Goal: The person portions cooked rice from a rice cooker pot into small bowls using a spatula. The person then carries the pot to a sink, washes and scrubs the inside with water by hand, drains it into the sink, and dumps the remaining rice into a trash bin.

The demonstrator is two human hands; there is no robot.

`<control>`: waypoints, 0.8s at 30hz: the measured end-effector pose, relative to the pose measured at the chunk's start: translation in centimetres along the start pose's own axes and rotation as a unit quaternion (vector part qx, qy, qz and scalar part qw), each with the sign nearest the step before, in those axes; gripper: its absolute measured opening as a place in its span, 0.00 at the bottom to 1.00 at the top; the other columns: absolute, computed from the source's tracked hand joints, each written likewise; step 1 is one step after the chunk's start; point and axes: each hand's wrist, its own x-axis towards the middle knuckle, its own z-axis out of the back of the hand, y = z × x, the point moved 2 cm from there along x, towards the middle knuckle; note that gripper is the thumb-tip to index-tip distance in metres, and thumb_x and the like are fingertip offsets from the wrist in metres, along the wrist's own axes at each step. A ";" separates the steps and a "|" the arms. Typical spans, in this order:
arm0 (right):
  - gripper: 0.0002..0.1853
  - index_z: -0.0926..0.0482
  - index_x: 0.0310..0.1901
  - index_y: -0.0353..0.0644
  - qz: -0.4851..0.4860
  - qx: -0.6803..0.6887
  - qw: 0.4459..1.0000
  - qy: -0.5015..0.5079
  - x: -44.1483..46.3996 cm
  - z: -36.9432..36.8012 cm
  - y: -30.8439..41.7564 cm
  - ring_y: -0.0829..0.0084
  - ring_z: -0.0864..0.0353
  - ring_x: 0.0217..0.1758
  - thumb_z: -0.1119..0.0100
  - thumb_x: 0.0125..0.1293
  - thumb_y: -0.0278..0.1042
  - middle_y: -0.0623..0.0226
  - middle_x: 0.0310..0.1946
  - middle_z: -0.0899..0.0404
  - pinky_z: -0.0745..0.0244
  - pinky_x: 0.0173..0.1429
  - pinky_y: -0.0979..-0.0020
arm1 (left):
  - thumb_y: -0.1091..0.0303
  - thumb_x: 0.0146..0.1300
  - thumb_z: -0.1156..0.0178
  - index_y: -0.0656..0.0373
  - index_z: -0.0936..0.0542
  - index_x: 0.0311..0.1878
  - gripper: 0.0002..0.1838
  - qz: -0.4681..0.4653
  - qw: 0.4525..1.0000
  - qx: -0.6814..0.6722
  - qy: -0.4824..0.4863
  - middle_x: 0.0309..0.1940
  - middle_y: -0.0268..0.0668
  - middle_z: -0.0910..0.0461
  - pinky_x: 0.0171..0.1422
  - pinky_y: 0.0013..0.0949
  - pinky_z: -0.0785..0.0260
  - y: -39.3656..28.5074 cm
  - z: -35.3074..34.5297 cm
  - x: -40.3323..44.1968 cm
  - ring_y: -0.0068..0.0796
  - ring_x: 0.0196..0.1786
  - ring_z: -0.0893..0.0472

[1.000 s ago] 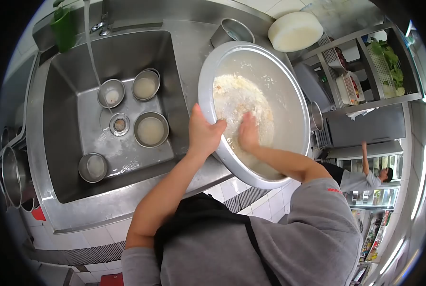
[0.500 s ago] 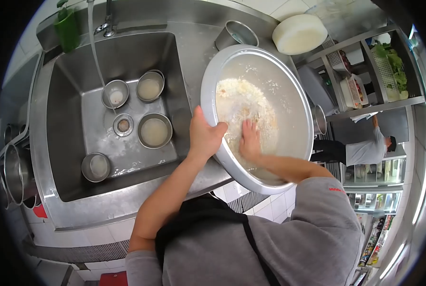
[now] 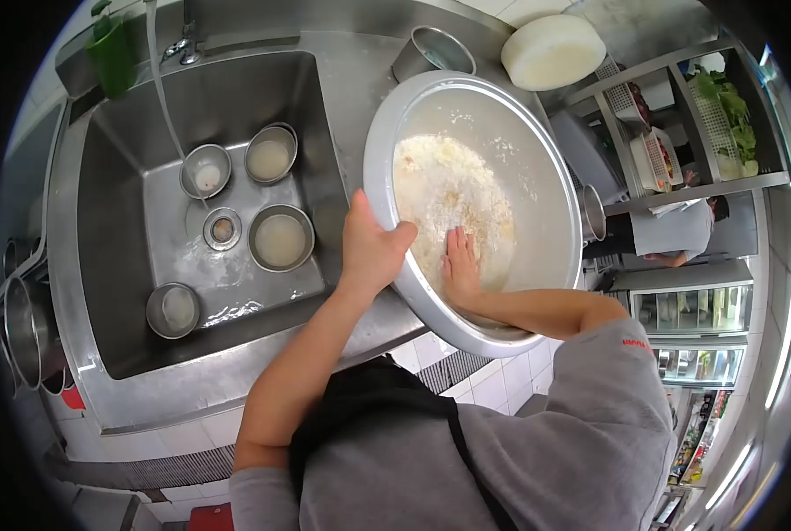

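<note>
A large round basin (image 3: 546,221) with a pale grey rim is tilted beside the sink. Wet, whitish, lumpy food residue (image 3: 448,164) coats one side of its inside; I cannot tell what food it is. My left hand (image 3: 373,243) is closed over the near-left rim, thumb towards the inside. Inside the basin, my right hand (image 3: 462,270) lies flat against the wall at the lower edge of the residue, fingers stretched out, holding nothing. Some of the basin's lower inner wall is hidden behind my right forearm.
Water (image 3: 162,97) runs from above into a small metal bowl (image 3: 206,171) in the steel sink (image 3: 112,257). Several more bowls there hold cloudy liquid. A metal pot (image 3: 435,53) and a white round block (image 3: 555,53) stand behind the basin. A co-worker (image 3: 670,232) is at the right.
My view has shifted slightly. My right hand stays flat inside the basin while its elbow has risen a little. At the right, the co-worker has moved closer to the shelves.
</note>
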 end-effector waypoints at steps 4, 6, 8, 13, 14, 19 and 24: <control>0.22 0.41 0.59 0.40 0.055 0.108 0.992 -0.040 2.5 -1.7 -2.8 0.48 0.50 0.64 0.65 0.64 0.37 0.48 0.60 0.45 0.53 0.65 0.53 | 0.76 0.40 0.44 0.68 0.34 0.40 0.20 0.019 1.000 0.014 0.017 0.34 0.46 0.24 0.42 0.31 0.32 -0.6 0.2 0.0 0.32 0.37 0.23; 0.21 0.38 0.57 0.38 0.102 0.176 0.974 -0.095 3.9 -1.0 -5.5 0.49 0.46 0.63 0.65 0.64 0.37 0.47 0.59 0.42 0.50 0.64 0.55 | 0.77 0.41 0.45 0.68 0.34 0.41 0.20 -0.009 0.998 -0.059 0.016 0.34 0.45 0.24 0.41 0.30 0.32 -0.5 -0.2 -0.3 0.30 0.36 0.24; 0.19 0.33 0.51 0.34 -0.292 0.233 0.917 0.138 6.7 -0.6 -8.5 0.52 0.39 0.57 0.64 0.64 0.37 0.46 0.52 0.35 0.46 0.61 0.58 | 0.78 0.41 0.45 0.68 0.34 0.41 0.19 -0.015 0.998 -0.064 0.012 0.33 0.44 0.24 0.40 0.30 0.32 -0.5 -0.6 -0.6 0.29 0.36 0.24; 0.18 0.32 0.50 0.36 -0.328 0.532 0.778 -0.059 1.8 -1.8 -4.4 0.52 0.35 0.53 0.63 0.60 0.32 0.46 0.47 0.31 0.45 0.59 0.58 | 0.78 0.40 0.45 0.68 0.34 0.40 0.19 -0.001 0.999 -0.051 -0.006 0.33 0.43 0.24 0.40 0.29 0.32 -0.3 -1.0 -0.1 0.28 0.35 0.24; 0.19 0.33 0.52 0.37 -0.089 0.291 0.949 -0.087 1.4 -1.3 -2.7 0.53 0.36 0.54 0.64 0.60 0.32 0.46 0.49 0.33 0.45 0.60 0.59 | 0.78 0.40 0.44 0.68 0.33 0.40 0.19 -0.006 0.999 -0.047 -0.004 0.33 0.43 0.24 0.40 0.29 0.32 -0.2 -0.9 -0.1 0.28 0.35 0.24; 0.27 0.43 0.61 0.41 -0.122 0.212 0.957 0.159 9.2 0.8 -4.2 0.57 0.51 0.67 0.62 0.56 0.27 0.55 0.63 0.48 0.56 0.67 0.57 | 0.77 0.39 0.44 0.69 0.33 0.40 0.20 -0.005 0.999 -0.043 -0.006 0.33 0.44 0.24 0.40 0.30 0.32 0.0 -0.4 0.0 0.30 0.35 0.24; 0.26 0.42 0.60 0.41 0.002 0.122 0.992 -0.023 5.3 -2.1 -3.8 0.55 0.50 0.66 0.64 0.57 0.27 0.54 0.62 0.47 0.55 0.67 0.57 | 0.76 0.39 0.44 0.69 0.33 0.40 0.20 -0.029 0.999 -0.014 -0.007 0.34 0.45 0.24 0.41 0.30 0.33 -0.2 -0.4 0.1 0.31 0.36 0.24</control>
